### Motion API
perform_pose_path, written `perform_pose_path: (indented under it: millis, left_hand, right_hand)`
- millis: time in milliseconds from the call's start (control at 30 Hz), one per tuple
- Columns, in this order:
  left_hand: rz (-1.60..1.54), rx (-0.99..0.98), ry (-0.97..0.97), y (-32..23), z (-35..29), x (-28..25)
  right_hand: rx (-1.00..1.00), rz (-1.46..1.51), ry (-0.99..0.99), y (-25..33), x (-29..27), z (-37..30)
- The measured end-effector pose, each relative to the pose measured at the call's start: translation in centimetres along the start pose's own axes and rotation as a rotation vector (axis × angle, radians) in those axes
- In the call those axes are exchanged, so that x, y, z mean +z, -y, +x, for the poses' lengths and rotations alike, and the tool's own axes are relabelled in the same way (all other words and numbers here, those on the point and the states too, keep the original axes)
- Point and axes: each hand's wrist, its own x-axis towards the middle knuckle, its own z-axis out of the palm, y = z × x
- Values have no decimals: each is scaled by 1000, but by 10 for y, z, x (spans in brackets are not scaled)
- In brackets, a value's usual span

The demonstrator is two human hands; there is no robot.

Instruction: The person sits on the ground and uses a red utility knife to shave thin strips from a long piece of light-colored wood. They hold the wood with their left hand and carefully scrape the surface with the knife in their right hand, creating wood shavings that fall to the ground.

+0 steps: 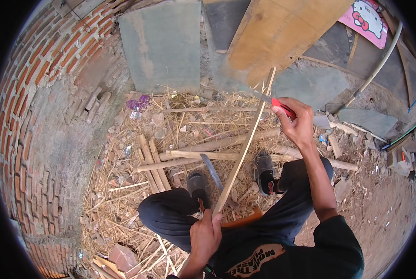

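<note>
The right hand (298,118) is closed around a red-and-black knife handle (285,108), thumb laid along it. The grey blade (267,98) projects to the left and lies across a long, slim wooden strip (246,151) near its far end, where thin pale curls (265,87) stand up from the wood. The left hand (206,235) is clamped on the strip's near end, with the thumb along the wood. The strip is held up at a slant between the person's knees, running from lower left to upper right.

Beneath it, a long dark metal blade (211,173) lies on the ground between two dark shoes (198,182), partly hidden by the strip. Around the feet the ground is covered with straw-coloured shavings (119,209). Several wooden slats (148,162) lie left of the feet, touching longer poles (217,145) that run crosswise beyond them. A purple scrap (140,102) sits farther out, near the worn brick wall (45,88) on the left. At the far side lean a grey-green panel (164,46), a tan board (282,30) and a pink panel (380,35) with a cartoon figure. A pale pipe (380,67) stands slanting at the right.
</note>
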Motion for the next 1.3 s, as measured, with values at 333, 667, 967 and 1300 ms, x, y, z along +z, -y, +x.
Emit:
perform_pose_path:
  millis: [333, 667, 967, 1300]
  left_hand:
    - [58, 7, 35, 15, -20, -12]
    - [-74, -11, -94, 16, 5, -15]
    - [-199, 20, -140, -12, 27, -16]
    - [-278, -6, -170, -23, 28, -14]
  right_hand:
    - [212, -173, -194, -47, -16, 41]
    - [181, -65, 96, 13, -21, -10]
    - [-194, 228, 367, 56, 20, -91]
    - [-196, 237, 331, 66, 25, -99]
